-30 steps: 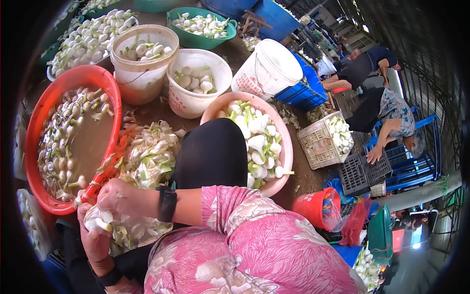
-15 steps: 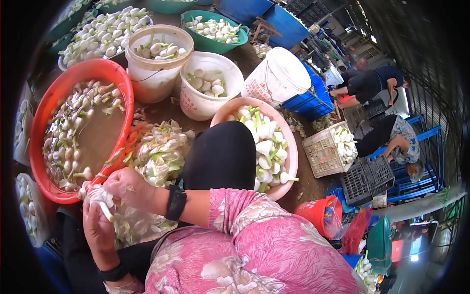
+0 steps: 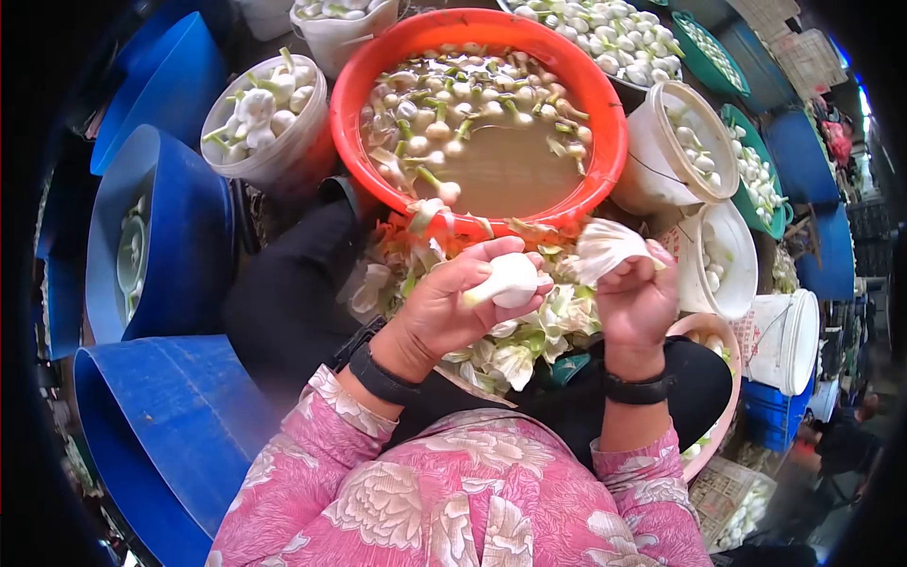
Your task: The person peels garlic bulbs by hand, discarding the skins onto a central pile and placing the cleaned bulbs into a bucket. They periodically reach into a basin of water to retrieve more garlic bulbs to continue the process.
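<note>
My left hand (image 3: 452, 307) holds a smooth white garlic bulb (image 3: 513, 281), its short pale stem lying toward the thumb. To the right, my right hand (image 3: 641, 295) pinches a strip of pale garlic skin (image 3: 606, 249), apart from the bulb. Below and between both hands lies a heap of loose peelings (image 3: 529, 348). Just beyond the hands stands a red tub (image 3: 609, 123) of murky water, with many garlic bulbs (image 3: 437, 129) floating along its far and left sides. Scraps of skin hang over its near rim.
White buckets of garlic stand left (image 3: 307, 132) and right (image 3: 652, 184) of the tub. Large blue bins (image 3: 179, 397) are at the left. A pink basin (image 3: 726, 406) sits by my right knee. Farther right are a crate (image 3: 723, 491) and a seated person (image 3: 846, 439).
The view has swung left, bringing the red tub to the centre. My hands, earlier together on the bulb, are now apart; the bulb shows smooth and the right hand has a skin strip.
</note>
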Available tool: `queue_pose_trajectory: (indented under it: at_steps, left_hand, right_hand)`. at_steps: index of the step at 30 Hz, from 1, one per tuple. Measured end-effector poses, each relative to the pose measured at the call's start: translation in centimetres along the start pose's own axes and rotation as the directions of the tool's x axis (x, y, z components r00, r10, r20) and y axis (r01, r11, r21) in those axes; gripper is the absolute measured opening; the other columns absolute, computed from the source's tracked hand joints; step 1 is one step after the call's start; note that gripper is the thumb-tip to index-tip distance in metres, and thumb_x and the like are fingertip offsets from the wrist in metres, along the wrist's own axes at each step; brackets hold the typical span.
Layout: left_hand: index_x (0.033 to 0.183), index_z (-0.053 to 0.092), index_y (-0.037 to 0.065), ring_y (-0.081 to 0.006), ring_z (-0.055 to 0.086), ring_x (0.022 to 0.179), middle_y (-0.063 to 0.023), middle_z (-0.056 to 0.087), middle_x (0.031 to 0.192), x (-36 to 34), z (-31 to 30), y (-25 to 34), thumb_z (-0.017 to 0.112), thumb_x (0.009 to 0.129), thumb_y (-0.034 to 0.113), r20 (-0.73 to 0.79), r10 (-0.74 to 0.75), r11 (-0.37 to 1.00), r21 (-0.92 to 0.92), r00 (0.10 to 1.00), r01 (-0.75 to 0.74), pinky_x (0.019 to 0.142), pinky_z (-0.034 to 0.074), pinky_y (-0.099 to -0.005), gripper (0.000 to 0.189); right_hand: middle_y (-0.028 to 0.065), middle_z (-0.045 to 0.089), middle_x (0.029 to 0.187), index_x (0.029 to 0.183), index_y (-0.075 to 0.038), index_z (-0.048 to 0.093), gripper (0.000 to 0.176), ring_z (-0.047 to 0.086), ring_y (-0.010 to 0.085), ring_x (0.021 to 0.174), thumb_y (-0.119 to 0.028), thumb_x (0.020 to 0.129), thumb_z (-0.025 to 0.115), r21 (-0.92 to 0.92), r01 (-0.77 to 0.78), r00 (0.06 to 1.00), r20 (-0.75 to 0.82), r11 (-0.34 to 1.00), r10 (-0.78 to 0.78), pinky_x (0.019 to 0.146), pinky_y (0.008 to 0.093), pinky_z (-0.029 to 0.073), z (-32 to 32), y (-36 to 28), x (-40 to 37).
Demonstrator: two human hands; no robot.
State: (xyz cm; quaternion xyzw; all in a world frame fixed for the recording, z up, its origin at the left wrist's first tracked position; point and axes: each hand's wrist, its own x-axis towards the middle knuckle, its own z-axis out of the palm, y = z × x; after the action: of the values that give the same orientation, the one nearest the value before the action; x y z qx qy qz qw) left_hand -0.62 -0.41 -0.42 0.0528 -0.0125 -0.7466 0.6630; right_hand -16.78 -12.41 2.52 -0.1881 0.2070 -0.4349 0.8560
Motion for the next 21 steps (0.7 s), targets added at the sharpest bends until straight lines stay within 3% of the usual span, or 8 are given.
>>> queue_pose_trajectory:
  at_steps: [1, 3, 5, 9, 10, 15, 18, 21]
  left_hand:
    - [0.115, 0.042, 0.001, -0.0304, 0.048, 0.103, -0.0157, 0.048, 0.112, 0.2, -0.2, 0.2, 0.051, 0.073, 0.007, -0.019, 0.049, 0.997, 0.068, 0.999, -0.047, 0.091, 0.036, -0.0405, 0.043]
    - [0.114, 0.043, 0.001, -0.0275, 0.048, 0.103, -0.0140, 0.049, 0.110, 0.5, -0.8, 0.2, 0.053, 0.073, 0.005, -0.049, 0.139, 0.970, 0.205, 0.989, -0.126, 0.091, 0.037, -0.0380, 0.042]
    - [0.114, 0.043, 0.002, -0.0245, 0.048, 0.102, -0.0123, 0.050, 0.108, 0.7, -1.2, 0.2, 0.054, 0.073, 0.003, -0.105, 0.256, 0.921, 0.330, 0.961, -0.209, 0.090, 0.037, -0.0351, 0.042]
    - [0.111, 0.043, 0.001, -0.0182, 0.049, 0.097, -0.0098, 0.049, 0.106, 0.9, -2.0, 0.3, 0.054, 0.073, 0.001, -0.105, 0.454, 0.705, 0.650, 0.885, -0.284, 0.086, 0.038, -0.0287, 0.039]
    - [0.110, 0.043, 0.000, -0.0176, 0.050, 0.094, -0.0095, 0.050, 0.104, 1.4, -2.3, -0.1, 0.055, 0.074, 0.000, -0.078, 0.479, 0.629, 0.725, 0.874, -0.280, 0.084, 0.039, -0.0280, 0.039]
    - [0.115, 0.037, 0.003, -0.0183, 0.046, 0.100, -0.0098, 0.046, 0.109, 1.8, -2.0, 0.5, 0.055, 0.080, 0.019, -0.251, 0.531, 0.669, 0.711, 0.809, -0.219, 0.082, 0.039, -0.0303, 0.042]
    - [0.115, 0.037, 0.004, -0.0180, 0.047, 0.098, -0.0083, 0.048, 0.107, 1.7, -2.1, 1.2, 0.047, 0.084, 0.029, -0.357, 0.086, 0.971, 0.238, 0.930, 0.002, 0.081, 0.041, -0.0300, 0.041]
    - [0.100, 0.048, 0.003, -0.0185, 0.053, 0.085, -0.0096, 0.054, 0.092, 1.9, -2.9, 0.4, 0.043, 0.086, 0.027, -0.281, 0.133, 0.898, 0.441, 0.950, 0.004, 0.076, 0.044, -0.0302, 0.029]
  right_hand:
    - [0.0012, 0.049, 0.064, 0.069, -0.006, 0.052, 0.019, 0.043, 0.0072, 0.055, -0.019, 0.081, 0.045, -0.346, 0.116, 0.960, -0.203, 0.931, -0.195, 0.051, 0.0217, 0.036, -0.6, -0.4, 0.7]
    - [0.0131, 0.054, 0.062, 0.058, 0.000, 0.052, 0.035, 0.052, 0.0235, 0.056, -0.026, 0.081, 0.046, -0.985, 0.124, 0.992, 0.122, -0.120, 0.018, 0.056, 0.0350, 0.042, -2.1, -0.1, 0.8]
    - [0.0218, 0.054, 0.064, 0.057, 0.003, 0.055, 0.047, 0.053, 0.0365, 0.062, -0.038, 0.080, 0.047, -0.560, 0.191, 0.912, -0.203, -0.806, 0.357, 0.058, 0.0435, 0.041, -3.3, 0.4, 0.5]
    - [0.0079, 0.060, 0.069, 0.088, 0.001, 0.057, 0.034, 0.058, 0.0111, 0.057, -0.030, 0.086, 0.042, -0.902, -0.254, 0.890, -0.076, 0.349, 0.450, 0.052, 0.0206, 0.045, 0.3, 2.0, 0.0]
    - [0.0024, 0.057, 0.063, 0.082, -0.003, 0.057, 0.026, 0.053, 0.0092, 0.052, -0.027, 0.082, 0.049, -0.799, -0.494, 0.777, -0.230, 0.342, 0.586, 0.046, 0.0216, 0.042, 1.8, 2.8, -0.1]
    - [0.0135, 0.054, 0.060, 0.071, -0.001, 0.052, 0.030, 0.053, 0.0278, 0.056, -0.028, 0.082, 0.043, -0.993, 0.105, 0.918, 0.075, -0.056, 0.388, 0.054, 0.0367, 0.041, 1.3, 3.1, 1.2]
    - [0.0166, 0.054, 0.065, 0.073, -0.002, 0.052, 0.029, 0.053, 0.0340, 0.065, -0.029, 0.081, 0.045, -0.923, 0.310, 0.888, 0.195, -0.227, 0.417, 0.059, 0.0422, 0.041, 1.3, 1.7, 1.1]
    - [0.0149, 0.054, 0.068, 0.077, -0.004, 0.051, 0.025, 0.053, 0.0335, 0.067, -0.029, 0.081, 0.047, -0.886, 0.366, 0.877, 0.226, -0.284, 0.423, 0.059, 0.0417, 0.040, 1.1, 2.2, 0.3]
